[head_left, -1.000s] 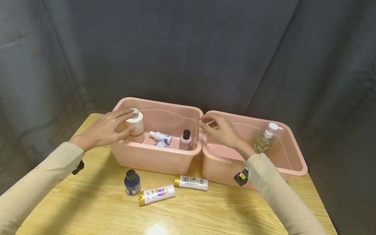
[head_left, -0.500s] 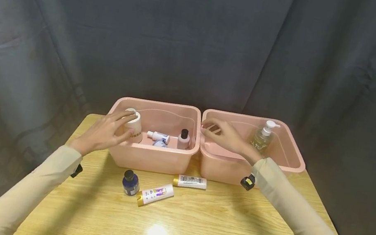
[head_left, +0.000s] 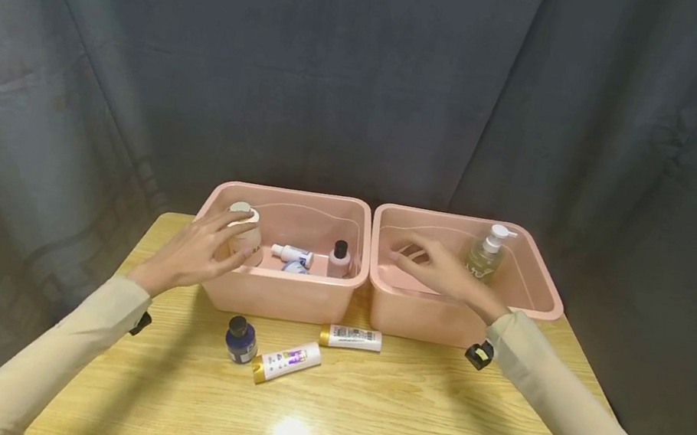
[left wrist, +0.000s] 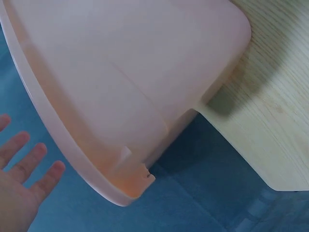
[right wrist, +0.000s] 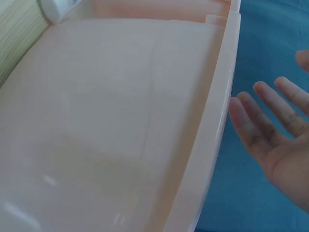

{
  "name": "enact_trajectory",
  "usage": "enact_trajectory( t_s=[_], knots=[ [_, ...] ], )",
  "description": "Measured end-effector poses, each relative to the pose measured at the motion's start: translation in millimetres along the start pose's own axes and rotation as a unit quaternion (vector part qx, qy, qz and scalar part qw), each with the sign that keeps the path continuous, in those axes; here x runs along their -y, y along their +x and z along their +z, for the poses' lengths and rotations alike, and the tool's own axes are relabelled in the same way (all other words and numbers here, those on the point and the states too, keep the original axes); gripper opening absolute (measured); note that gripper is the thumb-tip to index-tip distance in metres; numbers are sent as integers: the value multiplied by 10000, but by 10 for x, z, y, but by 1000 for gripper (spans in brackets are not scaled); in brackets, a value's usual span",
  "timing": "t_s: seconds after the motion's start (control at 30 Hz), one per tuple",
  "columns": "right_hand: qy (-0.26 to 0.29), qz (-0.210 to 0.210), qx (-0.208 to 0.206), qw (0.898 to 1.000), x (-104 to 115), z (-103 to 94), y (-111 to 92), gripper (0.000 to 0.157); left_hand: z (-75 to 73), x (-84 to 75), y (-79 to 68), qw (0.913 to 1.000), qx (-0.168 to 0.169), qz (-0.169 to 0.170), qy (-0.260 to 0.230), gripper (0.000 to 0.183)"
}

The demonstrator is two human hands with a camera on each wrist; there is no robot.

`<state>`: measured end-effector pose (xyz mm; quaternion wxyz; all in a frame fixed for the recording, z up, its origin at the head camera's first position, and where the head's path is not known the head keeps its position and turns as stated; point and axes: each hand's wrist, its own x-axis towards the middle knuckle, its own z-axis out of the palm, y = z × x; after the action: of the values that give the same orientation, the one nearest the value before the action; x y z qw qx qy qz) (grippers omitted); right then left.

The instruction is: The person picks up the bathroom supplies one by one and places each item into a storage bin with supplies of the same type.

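Note:
My left hand (head_left: 192, 248) hovers at the left end of the left pink bin (head_left: 282, 296), nearest a white jar-like bottle (head_left: 251, 241) inside it. Its fingers (left wrist: 47, 180) are spread and grip nothing in the left wrist view. Over the right pink bin (head_left: 424, 320) is my right hand (head_left: 443, 268), fingers (right wrist: 248, 121) relaxed, holding nothing. A clear pump bottle (head_left: 482, 263) with a white top stands in that bin, just beyond the right hand. The left bin also contains a small white tube (head_left: 293, 255), a blue-and-white item (head_left: 295, 267) and a black-capped bottle (head_left: 338, 262).
On the wooden table (head_left: 382, 426) before the bins stands a dark blue bottle (head_left: 241, 342). Two white tubes with gold caps lie beside it: a slanted tube (head_left: 290, 361) and a tube (head_left: 353, 338) close to the bins. A grey curtain (head_left: 345, 77) hangs behind.
My right hand has moved right, from the inner rims of the two bins to over the right bin. The left hand has shifted slightly down and left. The bottles and tubes stay put.

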<state>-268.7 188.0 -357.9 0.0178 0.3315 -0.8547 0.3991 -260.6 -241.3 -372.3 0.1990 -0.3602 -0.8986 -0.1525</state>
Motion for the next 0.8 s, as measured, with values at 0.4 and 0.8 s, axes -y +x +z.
enact_trajectory(
  t_s=[0.4, 0.8],
  knots=[
    [-669, -336, -432, 9963, -131, -175, -227, 28, 19, -162, 10, 9995, 30, 285, -101, 52],
    [-1578, -214, -544, 9857, -185, -339, -449, 38, 67, -235, -48, 9958, -308, 824, -261, 51]
  ],
)
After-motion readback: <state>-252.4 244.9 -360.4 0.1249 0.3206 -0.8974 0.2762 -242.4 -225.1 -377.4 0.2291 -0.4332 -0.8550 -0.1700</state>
